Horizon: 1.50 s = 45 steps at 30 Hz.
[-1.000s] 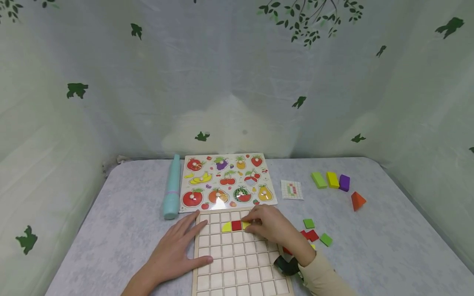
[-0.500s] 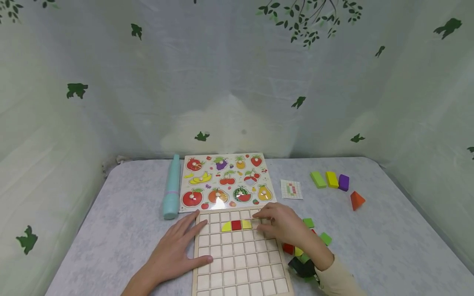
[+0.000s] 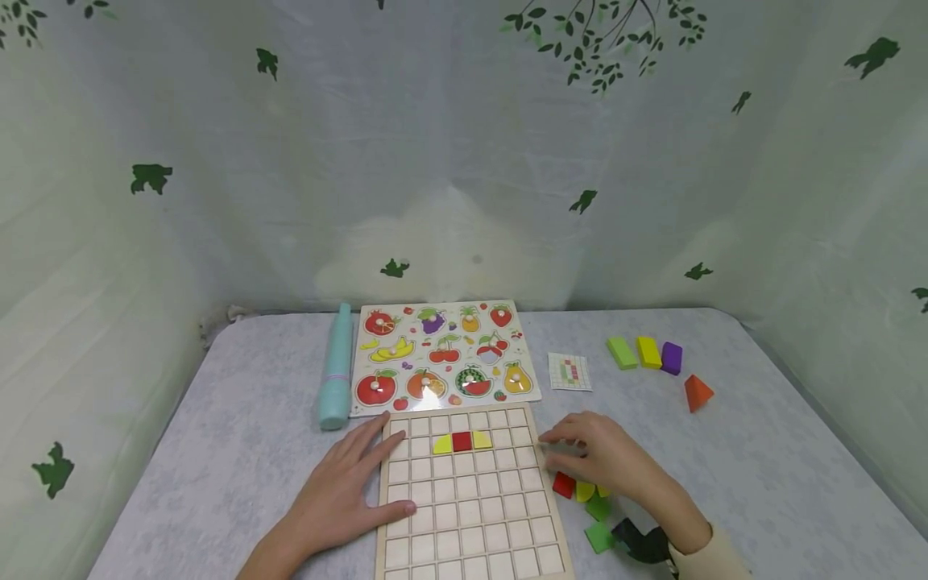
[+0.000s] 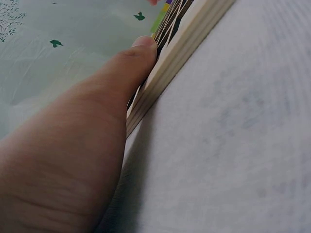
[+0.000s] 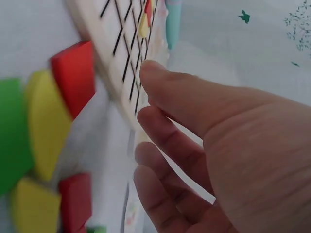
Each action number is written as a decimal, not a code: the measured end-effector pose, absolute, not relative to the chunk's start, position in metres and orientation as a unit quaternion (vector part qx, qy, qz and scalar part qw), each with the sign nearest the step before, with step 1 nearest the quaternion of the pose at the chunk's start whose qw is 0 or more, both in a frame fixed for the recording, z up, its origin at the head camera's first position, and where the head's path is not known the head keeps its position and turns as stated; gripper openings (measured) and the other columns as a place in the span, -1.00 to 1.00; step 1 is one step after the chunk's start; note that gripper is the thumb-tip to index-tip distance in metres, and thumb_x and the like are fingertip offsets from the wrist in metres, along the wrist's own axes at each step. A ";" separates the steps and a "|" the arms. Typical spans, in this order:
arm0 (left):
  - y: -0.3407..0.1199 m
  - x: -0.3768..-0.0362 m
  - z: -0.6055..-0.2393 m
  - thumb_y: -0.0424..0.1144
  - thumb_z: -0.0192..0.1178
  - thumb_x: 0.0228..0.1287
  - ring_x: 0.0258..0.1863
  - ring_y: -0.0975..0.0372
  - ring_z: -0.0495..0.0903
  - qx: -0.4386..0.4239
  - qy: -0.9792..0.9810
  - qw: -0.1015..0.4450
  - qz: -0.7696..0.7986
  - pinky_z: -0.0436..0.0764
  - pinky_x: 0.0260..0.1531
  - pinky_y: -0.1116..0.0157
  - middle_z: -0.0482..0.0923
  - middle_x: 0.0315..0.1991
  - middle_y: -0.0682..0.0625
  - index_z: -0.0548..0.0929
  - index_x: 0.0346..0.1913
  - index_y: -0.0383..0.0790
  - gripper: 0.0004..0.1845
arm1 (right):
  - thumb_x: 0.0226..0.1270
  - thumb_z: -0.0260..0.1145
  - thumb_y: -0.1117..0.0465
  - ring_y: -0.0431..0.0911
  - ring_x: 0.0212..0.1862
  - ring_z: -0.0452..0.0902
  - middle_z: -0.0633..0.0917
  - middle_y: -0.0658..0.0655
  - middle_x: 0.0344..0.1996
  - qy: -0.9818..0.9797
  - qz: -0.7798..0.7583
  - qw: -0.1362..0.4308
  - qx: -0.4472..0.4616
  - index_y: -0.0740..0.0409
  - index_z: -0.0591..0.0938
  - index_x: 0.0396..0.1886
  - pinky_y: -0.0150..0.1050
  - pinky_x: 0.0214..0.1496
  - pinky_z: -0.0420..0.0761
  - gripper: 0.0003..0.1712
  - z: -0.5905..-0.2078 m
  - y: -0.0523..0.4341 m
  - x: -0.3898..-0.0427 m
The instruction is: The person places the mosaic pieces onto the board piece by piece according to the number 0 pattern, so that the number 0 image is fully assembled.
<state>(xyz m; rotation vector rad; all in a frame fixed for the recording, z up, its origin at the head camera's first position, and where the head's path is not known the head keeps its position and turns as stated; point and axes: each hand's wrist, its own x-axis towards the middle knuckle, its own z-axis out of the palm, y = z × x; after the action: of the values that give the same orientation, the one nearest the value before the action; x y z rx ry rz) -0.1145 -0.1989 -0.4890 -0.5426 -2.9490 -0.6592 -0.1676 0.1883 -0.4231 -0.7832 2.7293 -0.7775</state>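
Observation:
A wooden grid board [image 3: 470, 511] lies on the table in the head view. In one of its upper rows a red square tile [image 3: 461, 441] sits between a yellow rounded tile [image 3: 442, 445] and another yellow tile [image 3: 482, 440]. My left hand [image 3: 341, 491] rests on the board's left edge, fingers spread; its thumb [image 4: 141, 53] touches the rim in the left wrist view. Just past the right edge, my right hand [image 3: 609, 455] hovers with loosely bent fingers and nothing between them. Beneath it lie a red piece [image 5: 75, 75], a yellow piece [image 5: 48, 124] and several other pieces, partly hidden.
Behind the board lies a fruit puzzle [image 3: 445, 354], with a teal bottle-shaped object [image 3: 336, 370] at its left. A small pattern card [image 3: 569, 372] lies right of it. Green [image 3: 622, 353], yellow [image 3: 648, 353] and purple blocks [image 3: 671, 358] and an orange pyramid [image 3: 698, 393] stand farther right.
My right hand has let go of the yellow tile right of the red one and moved right, off the board to above the loose pieces. My left hand has stayed put.

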 end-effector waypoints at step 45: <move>-0.200 -0.114 -0.490 0.62 0.18 0.06 0.53 0.01 0.23 -0.178 -0.960 0.038 -0.213 0.38 0.40 -0.19 0.18 0.61 -0.04 0.46 0.50 0.03 0.05 | 0.33 0.49 0.12 -0.25 -0.09 0.52 0.69 -0.23 -0.11 0.904 -0.224 0.088 -0.354 -0.12 0.77 0.05 -0.30 -0.04 0.60 -0.70 -0.430 0.151 -0.170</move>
<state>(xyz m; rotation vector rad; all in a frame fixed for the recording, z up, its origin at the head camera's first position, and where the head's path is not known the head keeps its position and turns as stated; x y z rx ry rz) -0.1139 -0.2000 -0.4901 -0.5474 -2.9449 -0.6520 -0.1696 0.1506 -0.4296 -1.0538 2.6911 -0.6664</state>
